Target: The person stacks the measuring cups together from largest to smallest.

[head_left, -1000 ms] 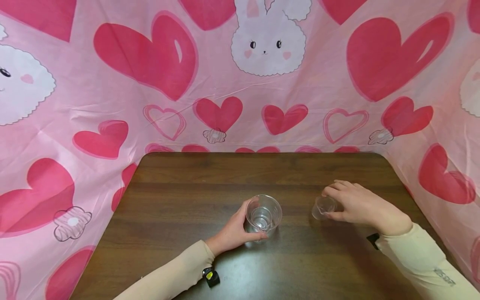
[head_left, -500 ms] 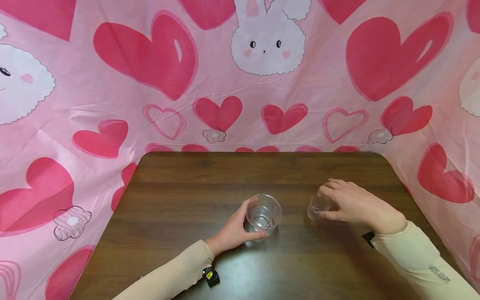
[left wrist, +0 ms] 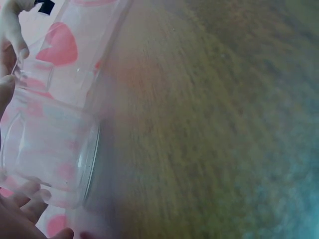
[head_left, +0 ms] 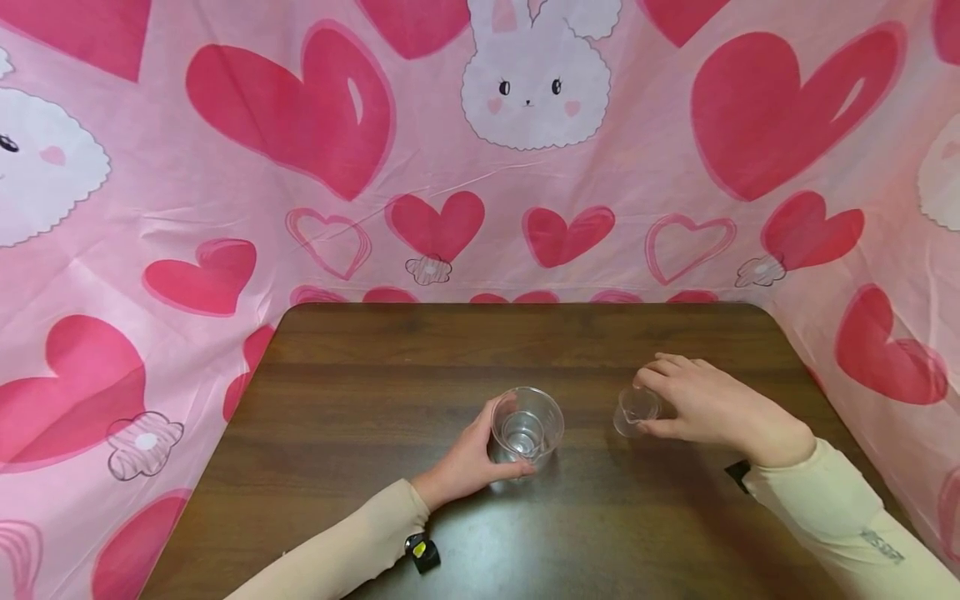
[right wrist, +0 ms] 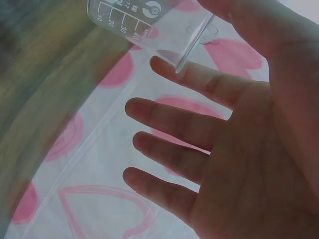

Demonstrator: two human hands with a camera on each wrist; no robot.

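Gripping a clear plastic cup [head_left: 527, 432] from its left side, the left hand [head_left: 468, 462] curls thumb and fingers round the cup's wall. That cup stands upright on the dark wooden table [head_left: 360, 392], near the middle and toward the near edge, its long axis vertical and its open mouth pointing up; a little clear liquid seems to lie in its bottom, though the glare makes this hard to tell. In the left wrist view the same cup [left wrist: 47, 149] shows close up, with fingertips [left wrist: 30, 209] against its wall.

To the right, apart from the cup, the right hand [head_left: 712, 408] holds a small clear measuring cup [head_left: 636, 411], pinched between thumb and forefinger. It is tilted, its long axis leaning, with the mouth turned left toward the bigger cup. The right wrist view shows the measuring cup [right wrist: 149, 22] with printed graduation marks on its side, held at the top of the hand, while the other three fingers [right wrist: 169, 119] stretch out loosely below it.

Behind and around the table hangs a pink cloth [head_left: 225, 167] printed with red hearts and white rabbits.
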